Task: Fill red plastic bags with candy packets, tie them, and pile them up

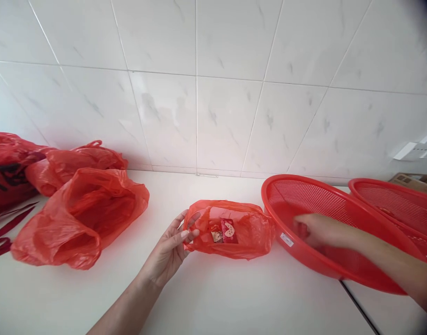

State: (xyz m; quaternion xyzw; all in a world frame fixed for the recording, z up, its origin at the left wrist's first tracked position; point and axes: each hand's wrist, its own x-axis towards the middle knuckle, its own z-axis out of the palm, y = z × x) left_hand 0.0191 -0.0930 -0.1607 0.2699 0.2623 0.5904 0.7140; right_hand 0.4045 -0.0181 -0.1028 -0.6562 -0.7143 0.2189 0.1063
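The small red bag [250,239] lies on the white worktop [234,298], its mouth open, with a red packet bearing a pale heart [230,230] and a smaller tan-and-red packet [216,235] visible inside. At the bag's left end, the left hand [173,242] pinches the thin edge of its mouth between thumb and fingers. Just to the right of the bag stands a large red basket [304,186] with a mesh side and a white label [286,239] on its outside facing the bag. The right hand [316,230] reaches down inside this basket; it is blurred, so I cannot tell whether its fingers are closed on anything. Farther right of the bag is a second red basket [405,200], with a cardboard box [412,180] behind it. Well to the left of the bag sits a bigger, crumpled red bag [70,228], gaping open, and behind that, more red bags [77,163]. A tiled wall [220,121] rises behind the bag.
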